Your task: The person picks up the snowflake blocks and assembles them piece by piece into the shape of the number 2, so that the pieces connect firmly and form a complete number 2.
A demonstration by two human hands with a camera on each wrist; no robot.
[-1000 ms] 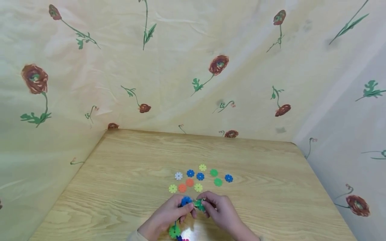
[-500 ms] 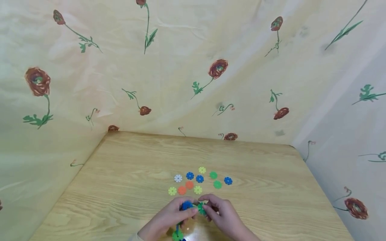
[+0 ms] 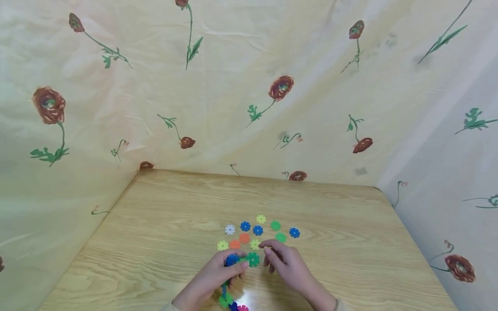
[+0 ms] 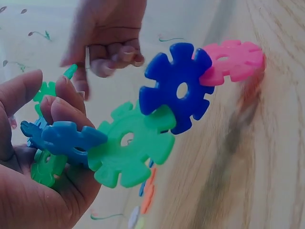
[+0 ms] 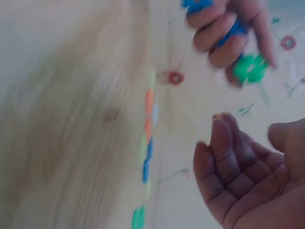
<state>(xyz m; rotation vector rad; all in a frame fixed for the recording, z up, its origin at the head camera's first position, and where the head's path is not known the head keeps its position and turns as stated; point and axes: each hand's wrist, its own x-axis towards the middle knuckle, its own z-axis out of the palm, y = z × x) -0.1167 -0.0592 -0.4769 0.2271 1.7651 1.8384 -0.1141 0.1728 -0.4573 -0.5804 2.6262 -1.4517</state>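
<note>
My left hand (image 3: 218, 270) grips a chain of notched plastic flower discs, slotted edge into edge. In the left wrist view a light blue disc (image 4: 71, 138) lies against the fingers. From there the chain runs through a green disc (image 4: 102, 157) and a dark blue disc (image 4: 164, 81) to a pink disc (image 4: 238, 69) at its end. Beyond the left thumb, another green disc (image 3: 253, 259) sticks out towards the right hand. My right hand (image 3: 288, 263) is apart from it, fingers loosely bent, with nothing between them. Some linked discs are hidden in the left palm.
Past the hands, loose discs lie flat on the wooden table (image 3: 163, 216): a white disc (image 3: 230, 230), several blue and yellow ones, orange discs (image 3: 235, 245) and green discs (image 3: 275, 226). A flower-printed cloth (image 3: 218, 86) hangs behind the table and along its sides.
The right hand has let go of the green disc at the chain's end and drawn back to the right. The left hand has shifted slightly left, still holding the chain.
</note>
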